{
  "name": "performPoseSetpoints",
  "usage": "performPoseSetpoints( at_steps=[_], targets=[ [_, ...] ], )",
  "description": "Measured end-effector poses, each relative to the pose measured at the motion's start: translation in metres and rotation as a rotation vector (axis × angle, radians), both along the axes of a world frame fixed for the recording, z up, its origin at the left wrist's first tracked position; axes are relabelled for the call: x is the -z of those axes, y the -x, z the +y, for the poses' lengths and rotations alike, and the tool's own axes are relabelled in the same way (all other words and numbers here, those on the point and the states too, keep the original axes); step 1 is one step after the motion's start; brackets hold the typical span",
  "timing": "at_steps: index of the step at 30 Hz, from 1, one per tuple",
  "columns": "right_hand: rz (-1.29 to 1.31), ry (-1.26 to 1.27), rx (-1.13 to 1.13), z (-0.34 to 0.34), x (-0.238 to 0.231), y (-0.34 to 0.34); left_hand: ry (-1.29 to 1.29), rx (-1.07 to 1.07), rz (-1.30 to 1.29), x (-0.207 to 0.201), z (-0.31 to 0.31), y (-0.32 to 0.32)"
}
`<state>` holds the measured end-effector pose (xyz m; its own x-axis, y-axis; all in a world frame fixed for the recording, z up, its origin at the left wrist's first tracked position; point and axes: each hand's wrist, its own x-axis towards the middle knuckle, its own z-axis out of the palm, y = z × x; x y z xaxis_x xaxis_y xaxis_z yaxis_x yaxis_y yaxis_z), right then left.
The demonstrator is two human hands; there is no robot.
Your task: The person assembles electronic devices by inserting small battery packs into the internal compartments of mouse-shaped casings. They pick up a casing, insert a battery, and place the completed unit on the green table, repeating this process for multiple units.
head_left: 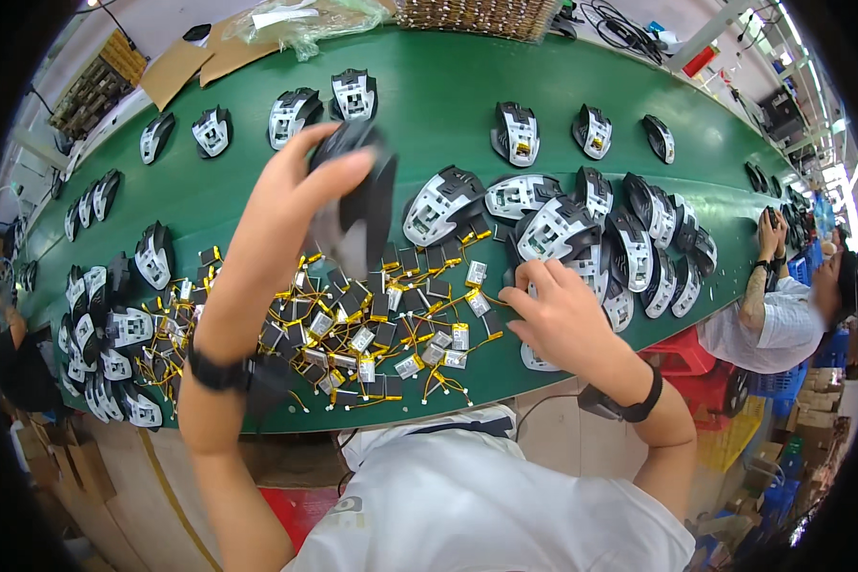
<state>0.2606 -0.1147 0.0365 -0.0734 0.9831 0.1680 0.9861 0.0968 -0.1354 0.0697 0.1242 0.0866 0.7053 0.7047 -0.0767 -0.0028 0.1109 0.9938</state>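
Observation:
My left hand is closed around a black and grey computer mouse, raised over the table and blurred by motion. On the right, my right hand is low over the table with bent fingers apart and nothing visible in them. Its fingertips are between a small silver battery and a pile of part-built mice with white inner frames. Whether the fingertips touch anything is hidden. A heap of small wired batteries with yellow tape spreads between my arms.
More mouse shells crowd the left side, and a row of them lies farther back on the green table. A wicker basket, plastic wrap and cardboard are at the far edge. Another person works at right.

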Motion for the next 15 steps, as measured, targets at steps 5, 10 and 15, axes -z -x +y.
performPoseSetpoints(
  at_steps=[5,10,15],
  targets=[
    [0.105,-0.147,0.036,0.001,0.036,-0.003,0.347,-0.127,-0.186,0.025,-0.068,0.066],
    [0.552,-0.363,0.169,0.010,0.013,0.011,0.681,-0.051,-0.576,0.080,-0.110,0.076],
    [1.785,-0.358,0.343,0.014,0.032,0.040,1.018,-0.074,-0.629,0.097,-0.132,0.055]
  ],
)
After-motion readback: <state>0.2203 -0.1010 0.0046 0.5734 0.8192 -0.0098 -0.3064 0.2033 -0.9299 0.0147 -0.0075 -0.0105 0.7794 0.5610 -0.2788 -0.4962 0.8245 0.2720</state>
